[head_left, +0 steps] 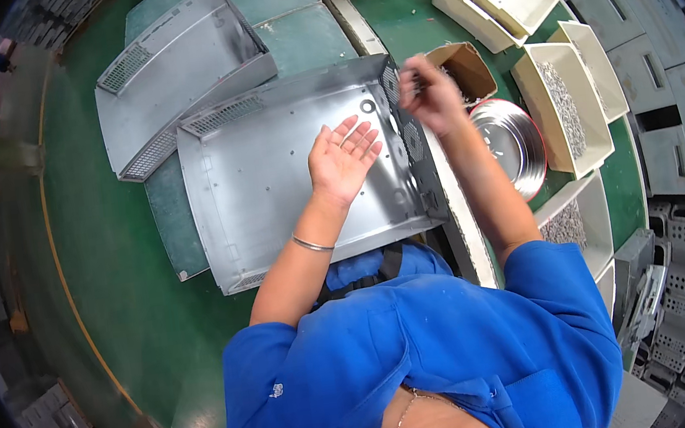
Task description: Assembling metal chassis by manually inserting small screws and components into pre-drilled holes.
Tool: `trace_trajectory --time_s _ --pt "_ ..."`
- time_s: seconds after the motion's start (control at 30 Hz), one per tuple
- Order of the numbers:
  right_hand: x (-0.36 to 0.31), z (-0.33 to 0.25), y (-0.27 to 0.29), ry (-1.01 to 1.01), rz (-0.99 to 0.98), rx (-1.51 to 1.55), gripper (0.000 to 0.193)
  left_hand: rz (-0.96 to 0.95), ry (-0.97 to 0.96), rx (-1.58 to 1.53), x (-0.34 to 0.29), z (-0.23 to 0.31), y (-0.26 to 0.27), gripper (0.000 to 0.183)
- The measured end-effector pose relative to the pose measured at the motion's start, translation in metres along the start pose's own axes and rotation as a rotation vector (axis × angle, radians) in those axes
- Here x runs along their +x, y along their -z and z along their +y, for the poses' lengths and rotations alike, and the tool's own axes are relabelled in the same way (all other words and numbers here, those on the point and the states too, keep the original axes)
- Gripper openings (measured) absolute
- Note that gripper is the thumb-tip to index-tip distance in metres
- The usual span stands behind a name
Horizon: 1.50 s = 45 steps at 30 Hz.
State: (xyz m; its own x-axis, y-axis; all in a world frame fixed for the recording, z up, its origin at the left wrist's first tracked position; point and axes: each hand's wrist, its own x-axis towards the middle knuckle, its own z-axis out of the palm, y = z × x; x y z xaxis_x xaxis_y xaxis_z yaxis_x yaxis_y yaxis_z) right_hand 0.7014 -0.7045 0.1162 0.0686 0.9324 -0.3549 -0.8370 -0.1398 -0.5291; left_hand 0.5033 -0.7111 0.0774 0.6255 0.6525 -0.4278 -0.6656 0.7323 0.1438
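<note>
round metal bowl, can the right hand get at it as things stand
Likely yes: the right hand is near the round metal bowl, whose open top looks mostly uncovered. It would probably only need to draw back toward the body; its fingers are too blurred to tell whether they hold anything.

No wording, number or sign legible anywhere; on the left chest of the blue shirt [334, 359], just a small white mark [276, 390], perhaps a stitched emblem, too small to make out as letters or a picture; toward the dim, curved left rim of the view, too blurred to tell print from plain surface.
</note>
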Motion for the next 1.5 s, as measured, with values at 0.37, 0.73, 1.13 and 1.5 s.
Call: trace_trajectory --time_s 0.37,0.73,1.13,1.5 --pt "-0.036 0.134 -0.061 0.379 -0.406 -1.33 0.014 0.029 -0.166 -0.088 -0.021 0.031 0.032 0.037" --pt "-0.054 0.149 -0.087 -0.01 -0.248 -0.772 0.028 0.05 -0.118 -0.135 -0.047 0.054 0.062 0.023" --pt "-0.062 0.165 -0.073 0.271 0.057 -0.402 0.018 -0.09 -0.025 -0.162 -0.065 0.064 0.07 0.039" --pt "-0.038 0.194 -0.055 0.476 0.025 -1.401 0.014 -0.114 -0.065 -0.186 -0.064 0.068 0.076 0.048"
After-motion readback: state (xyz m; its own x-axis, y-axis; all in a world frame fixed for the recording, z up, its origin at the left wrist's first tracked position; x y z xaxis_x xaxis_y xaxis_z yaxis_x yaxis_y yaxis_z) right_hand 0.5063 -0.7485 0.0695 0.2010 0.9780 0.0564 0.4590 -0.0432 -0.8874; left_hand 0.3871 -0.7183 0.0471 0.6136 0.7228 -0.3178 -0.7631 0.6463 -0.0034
